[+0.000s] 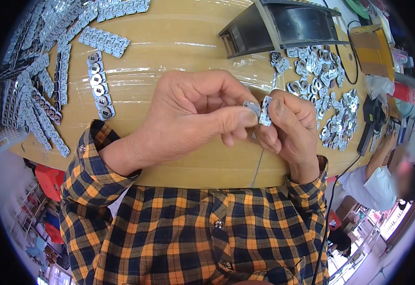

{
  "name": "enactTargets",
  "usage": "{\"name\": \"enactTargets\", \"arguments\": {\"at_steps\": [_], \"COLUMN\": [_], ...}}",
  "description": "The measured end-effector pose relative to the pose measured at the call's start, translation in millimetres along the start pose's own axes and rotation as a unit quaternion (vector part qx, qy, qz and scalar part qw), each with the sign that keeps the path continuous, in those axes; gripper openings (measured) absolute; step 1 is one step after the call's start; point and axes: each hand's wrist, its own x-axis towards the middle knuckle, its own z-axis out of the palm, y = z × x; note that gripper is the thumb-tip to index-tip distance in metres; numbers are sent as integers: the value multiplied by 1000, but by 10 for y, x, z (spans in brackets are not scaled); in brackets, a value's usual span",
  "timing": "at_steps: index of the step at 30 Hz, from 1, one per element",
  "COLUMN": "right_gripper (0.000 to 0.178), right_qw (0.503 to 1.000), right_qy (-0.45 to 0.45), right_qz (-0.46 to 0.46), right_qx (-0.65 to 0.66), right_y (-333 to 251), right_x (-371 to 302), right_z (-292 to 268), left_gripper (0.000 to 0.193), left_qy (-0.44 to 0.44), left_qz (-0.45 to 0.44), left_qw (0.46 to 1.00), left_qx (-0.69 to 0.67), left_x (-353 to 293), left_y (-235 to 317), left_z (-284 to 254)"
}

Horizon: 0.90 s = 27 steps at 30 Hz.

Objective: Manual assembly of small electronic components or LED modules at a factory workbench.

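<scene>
My left hand (183, 111) pinches a small circuit board (251, 107) between thumb and fingers. Beside it, my right hand (290, 124) grips another small circuit board (265, 112), pale and held on edge. The two pieces are close together above the brown tabletop (202, 168); fingers hide whether they are joined. To the left of my hands lies a strip of joined boards (99, 86) bearing round metal parts. A heap of separate small boards (339, 121) is spread to the right of my right hand.
Many more board strips (41, 104) are piled at the left. A black box-shaped device (293, 26) stands at the far side, near a cardboard box (372, 52). A black cable (343, 173) runs down the right. Another person (381, 187) sits at the right.
</scene>
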Motion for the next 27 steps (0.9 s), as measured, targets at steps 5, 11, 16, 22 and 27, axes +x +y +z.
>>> {"name": "enactTargets", "arguments": {"at_steps": [5, 11, 16, 22, 27], "right_gripper": [34, 32, 31, 32, 31], "right_qw": [997, 994, 994, 992, 988], "right_qy": [39, 42, 32, 32, 24], "right_qz": [-41, -46, -56, -63, -59], "right_qx": [-57, -92, -88, -109, -138], "right_y": [47, 44, 66, 58, 63], "right_x": [13, -3, 7, -7, -26], "right_z": [8, 6, -6, -10, -46], "left_gripper": [15, 16, 18, 19, 18], "left_qy": [45, 55, 73, 76, 86], "left_qz": [117, 257, 271, 288, 314], "left_qw": [981, 904, 884, 863, 849], "left_qx": [149, 337, 375, 409, 417], "left_x": [-31, 12, -2, -1, 14], "left_y": [-67, 9, 18, 9, -62], "left_z": [-17, -10, -3, -3, 33]}}
